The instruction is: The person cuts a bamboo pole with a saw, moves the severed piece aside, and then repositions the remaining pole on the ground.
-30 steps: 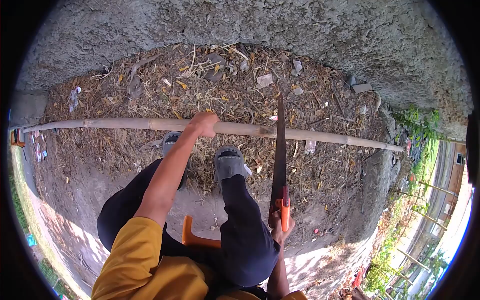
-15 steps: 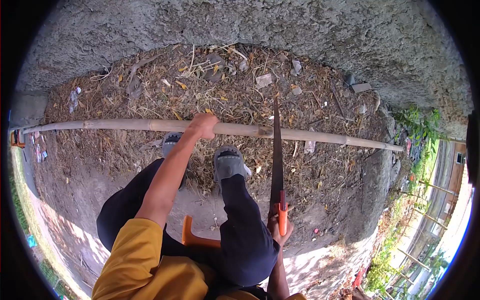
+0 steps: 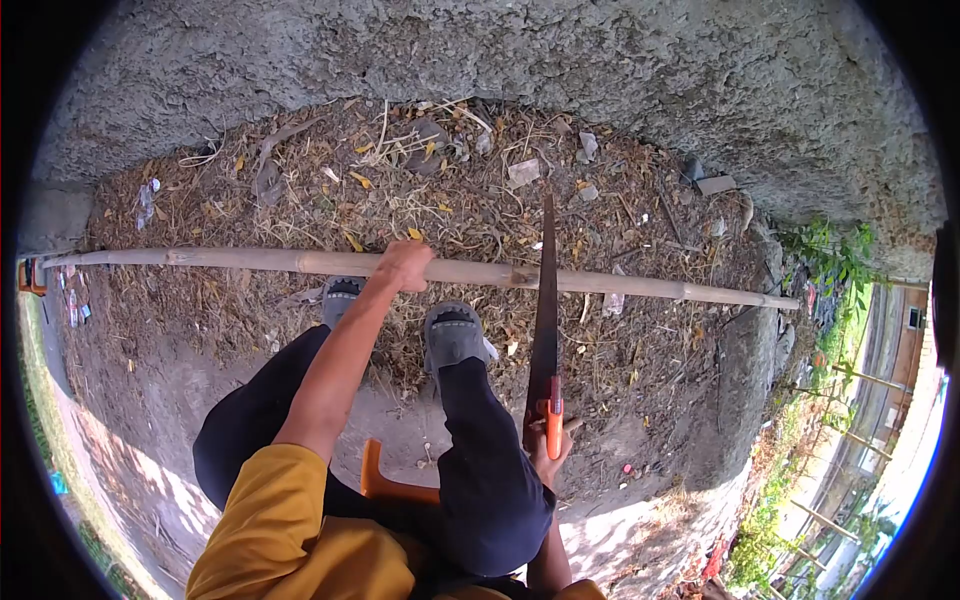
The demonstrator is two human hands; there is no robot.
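A long bamboo pole [image 3: 455, 270] runs across the view from left to right in front of my feet. My left hand [image 3: 404, 266] is closed around it, just left of its middle. In my right hand [image 3: 549, 448] is a handsaw [image 3: 545, 310], gripped by its orange handle. Its dark blade points away from me and crosses over the pole, right of my left hand and near a dark joint. My grey shoes [image 3: 455, 338] stand on the near side of the pole.
A rough grey wall [image 3: 480, 50] curves along the far side. Dry leaves, stems and bits of litter [image 3: 523, 173] cover the soil. An orange stool [image 3: 385, 484] is under me. Green plants [image 3: 835, 265] grow at the right.
The handsaw has shifted slightly toward me and left, its handle with it. My left hand and the pole sit slightly lower in view; the left hand keeps its hold.
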